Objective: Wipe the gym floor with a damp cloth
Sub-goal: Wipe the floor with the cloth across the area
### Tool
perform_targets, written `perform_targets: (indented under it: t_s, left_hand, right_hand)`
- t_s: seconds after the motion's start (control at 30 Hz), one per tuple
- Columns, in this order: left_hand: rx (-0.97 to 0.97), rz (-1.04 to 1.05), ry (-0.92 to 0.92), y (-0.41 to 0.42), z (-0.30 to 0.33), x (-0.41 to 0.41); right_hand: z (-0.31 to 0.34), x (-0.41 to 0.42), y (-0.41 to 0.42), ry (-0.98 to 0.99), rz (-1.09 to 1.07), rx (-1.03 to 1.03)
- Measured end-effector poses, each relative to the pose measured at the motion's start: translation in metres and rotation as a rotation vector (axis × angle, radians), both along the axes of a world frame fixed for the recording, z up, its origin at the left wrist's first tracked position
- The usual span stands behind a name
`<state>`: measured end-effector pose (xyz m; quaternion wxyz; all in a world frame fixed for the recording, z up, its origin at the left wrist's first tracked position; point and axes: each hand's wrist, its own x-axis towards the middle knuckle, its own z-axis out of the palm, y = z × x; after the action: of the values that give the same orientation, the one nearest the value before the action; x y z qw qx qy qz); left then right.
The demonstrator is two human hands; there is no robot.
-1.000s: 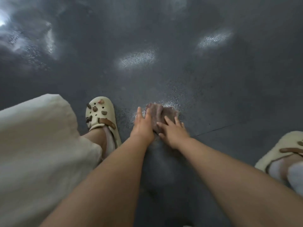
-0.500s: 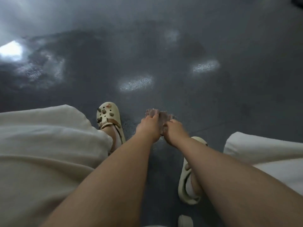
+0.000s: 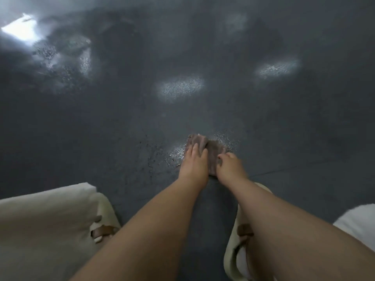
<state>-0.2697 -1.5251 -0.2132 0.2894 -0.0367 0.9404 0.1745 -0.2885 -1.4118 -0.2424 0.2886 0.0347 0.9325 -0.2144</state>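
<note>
Cloth (image 3: 211,151) brownish, crumpled, under both hands on dark speckled wet floor (image 3: 142,122).

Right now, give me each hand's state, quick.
Left hand: open, fingers flat, pressing the cloth.
Right hand: fingers curled, gripping the cloth's near edge.

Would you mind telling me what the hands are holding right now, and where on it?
The cloth: the left hand presses flat on its left part, and the right hand grips its near right edge.
</note>
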Motion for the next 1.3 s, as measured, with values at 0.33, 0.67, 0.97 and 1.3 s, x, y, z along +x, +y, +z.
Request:
perform_targets:
  t_s: [0.33,0.67,0.97,1.3]
  left_hand:
    - [-0.136,-0.275,0.036,0.006,-0.086,-0.023]
    - [-0.333,0.287,0.012,-0.161,-0.092,-0.031]
    - [-0.287,0.592,0.007,-0.147,-0.095,-0.039]
    - [-0.286,-0.132,0.081,-0.102,-0.096,-0.120]
  right_hand:
    - [-0.039,-0.017,-0.004,0.201,0.006,0.081]
    - [-0.051,-0.022,-0.051,0.272,0.228,0.107]
    - [-0.054,-0.022,-0.066,0.280,0.207,0.191]
    - [-0.061,-0.026,-0.063,0.362,0.166,0.255]
